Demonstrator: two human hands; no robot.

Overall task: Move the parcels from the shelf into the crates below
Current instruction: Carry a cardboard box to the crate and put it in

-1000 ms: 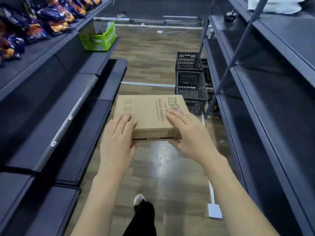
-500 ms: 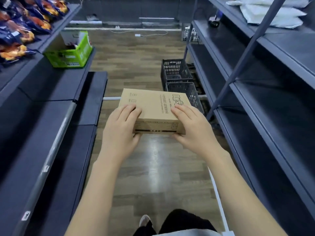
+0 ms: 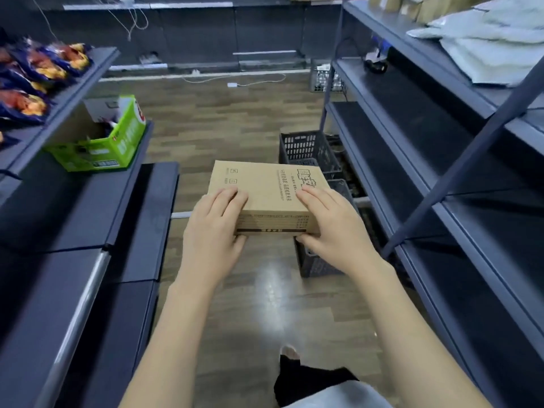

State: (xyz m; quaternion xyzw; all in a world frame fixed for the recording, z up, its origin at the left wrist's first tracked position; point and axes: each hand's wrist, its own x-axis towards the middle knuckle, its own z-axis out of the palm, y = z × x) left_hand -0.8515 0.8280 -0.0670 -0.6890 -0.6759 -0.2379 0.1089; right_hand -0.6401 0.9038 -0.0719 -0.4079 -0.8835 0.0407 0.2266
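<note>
You hold one cardboard parcel [image 3: 266,198] level in mid-air over the aisle, left hand [image 3: 216,228] and right hand [image 3: 329,225] each with a firm grip on a near corner, fingers on top and thumb beneath. It is off the shelf but not yet in a crate. The dark crates [image 3: 312,154] sit on the floor just ahead to your right; I can't tell what they contain. More packages [image 3: 482,45] lie on the upper right shelf [image 3: 412,160], so much seems left.
</note>
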